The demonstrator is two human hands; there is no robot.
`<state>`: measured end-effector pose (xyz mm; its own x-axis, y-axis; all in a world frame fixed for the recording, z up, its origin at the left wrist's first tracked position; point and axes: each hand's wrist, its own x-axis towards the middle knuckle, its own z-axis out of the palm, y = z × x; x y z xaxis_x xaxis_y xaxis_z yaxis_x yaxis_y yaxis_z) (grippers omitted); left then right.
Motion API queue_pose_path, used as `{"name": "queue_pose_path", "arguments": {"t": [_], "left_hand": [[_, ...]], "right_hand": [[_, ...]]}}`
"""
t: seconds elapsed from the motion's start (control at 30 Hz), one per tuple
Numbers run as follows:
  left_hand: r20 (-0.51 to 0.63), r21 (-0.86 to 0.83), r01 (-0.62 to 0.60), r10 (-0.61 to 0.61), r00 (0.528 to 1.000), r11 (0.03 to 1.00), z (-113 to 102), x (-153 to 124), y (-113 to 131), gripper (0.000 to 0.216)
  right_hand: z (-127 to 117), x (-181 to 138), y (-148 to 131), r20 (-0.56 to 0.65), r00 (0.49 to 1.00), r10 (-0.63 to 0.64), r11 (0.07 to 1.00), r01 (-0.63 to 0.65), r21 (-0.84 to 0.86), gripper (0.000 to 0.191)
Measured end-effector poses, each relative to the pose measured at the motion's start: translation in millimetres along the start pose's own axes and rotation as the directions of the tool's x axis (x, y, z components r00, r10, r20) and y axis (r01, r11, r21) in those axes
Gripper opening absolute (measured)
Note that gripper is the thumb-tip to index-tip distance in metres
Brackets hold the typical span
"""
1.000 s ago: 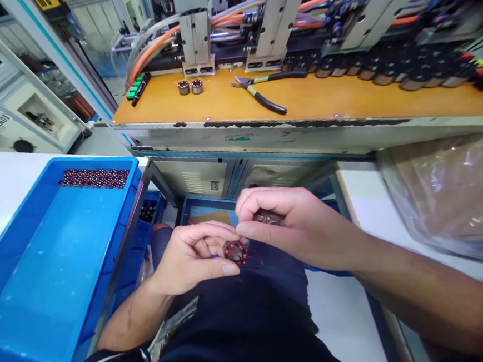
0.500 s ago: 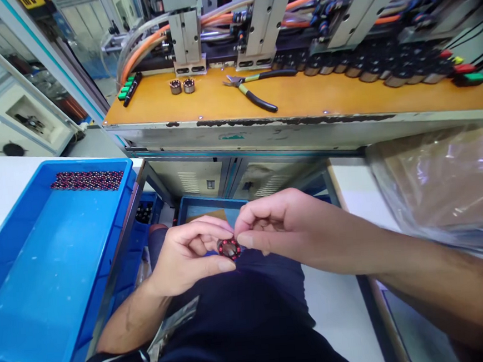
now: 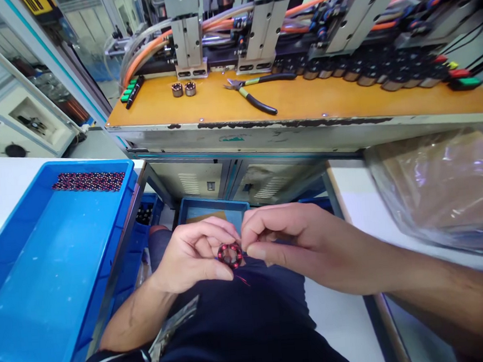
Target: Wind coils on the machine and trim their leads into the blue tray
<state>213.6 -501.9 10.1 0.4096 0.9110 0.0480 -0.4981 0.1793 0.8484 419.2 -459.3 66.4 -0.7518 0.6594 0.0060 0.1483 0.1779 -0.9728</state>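
Left hand (image 3: pixel 193 260) pinches the small red-wound coil ring (image 3: pixel 230 255) over the lap, fingers closed on it. Right hand (image 3: pixel 290 238) nips at its rim, fingers closed, likely on fine wire. Best done gently: ring steady, short pulls.

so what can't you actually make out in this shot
- Head view: underside of the small wound coil, covered by the left hand fingers.
- What the right hand pinches: too small, hidden by its fingertips.
- Contents of the plastic bag: blurred by glare.
- Blue tray: near end cut off by the edge.
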Motion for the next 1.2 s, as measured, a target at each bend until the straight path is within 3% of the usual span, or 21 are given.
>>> {"name": "queue_pose_path", "arguments": {"t": [0.3,0.47,0.6,0.7,0.8,0.9,1.03,1.2], "left_hand": [[0.019,0.038,-0.06,0.059,0.998,0.998,1,4,-1,0.045],[0.008,0.046,-0.073,0.072,0.997,0.996,-1,4,-2,0.043],[0.017,-0.024,-0.051,0.051,0.999,0.998,0,2,-1,0.039],[0.039,-0.107,-0.015,0.019,0.999,0.994,1,0,0,0.037],[0.051,-0.167,0.036,-0.028,0.998,0.985,3,-1,0,0.035],[0.053,-0.211,0.077,-0.067,0.996,0.975,5,-1,0,0.034],[0.023,-0.214,0.112,-0.11,0.994,0.97,6,-2,0,0.034],[0.01,-0.224,0.14,-0.142,0.99,0.964,6,-1,0,0.033]], "right_hand": [[3,-3,-1,-0.012,0.998,0.058,0.997,-0.058,0.043,0.019],[5,-9,-4,0.012,0.998,0.064,0.997,-0.064,-0.033,0.02],[-3,-16,1,0.065,0.984,-0.166,0.957,0.177,-0.232,0.006],[-8,-16,9,-0.04,0.905,-0.423,0.789,0.346,-0.509,0.01],[-6,-11,15,-0.002,0.823,-0.569,0.635,0.437,-0.636,0.016],[-1,-6,16,0.035,0.782,-0.622,0.594,0.501,-0.629,0.015],[3,-3,14,0.048,0.775,-0.63,0.584,0.513,-0.63,0.008],[7,-4,16,-0.031,0.788,-0.615,0.657,0.49,-0.573,0.007]]}}
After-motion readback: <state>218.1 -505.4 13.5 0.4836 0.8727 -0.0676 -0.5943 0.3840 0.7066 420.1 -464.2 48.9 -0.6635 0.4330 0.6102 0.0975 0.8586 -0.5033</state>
